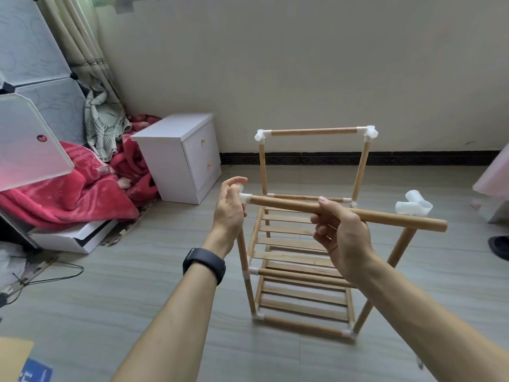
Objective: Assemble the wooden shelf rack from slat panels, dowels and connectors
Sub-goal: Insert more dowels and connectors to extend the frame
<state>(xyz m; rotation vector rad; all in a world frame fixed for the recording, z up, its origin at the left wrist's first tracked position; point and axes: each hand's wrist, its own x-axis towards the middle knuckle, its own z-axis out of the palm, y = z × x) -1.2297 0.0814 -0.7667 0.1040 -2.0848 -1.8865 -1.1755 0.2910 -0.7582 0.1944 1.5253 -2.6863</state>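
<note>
The partly built wooden shelf rack (pixel 300 271) stands on the floor, with two slat panels (pixel 289 238) fitted and a rear top dowel (pixel 312 131) between white connectors. My left hand (pixel 230 208) grips the white connector (pixel 244 197) on the front left post. My right hand (pixel 341 232) holds a loose-ended wooden dowel (pixel 385 216) horizontally, its left end seated in that connector. Its right end hangs free past the front right post (pixel 399 249). Behind that free end a white three-way connector (pixel 413 206) shows.
A white bedside cabinet (pixel 179 158) stands at the back left beside red blankets (pixel 82 194). Grey plastic cube panels (pixel 30 64) rise on the left. A black slipper (pixel 500 245) lies at the right edge, and cardboard (pixel 13 357) sits at the bottom left.
</note>
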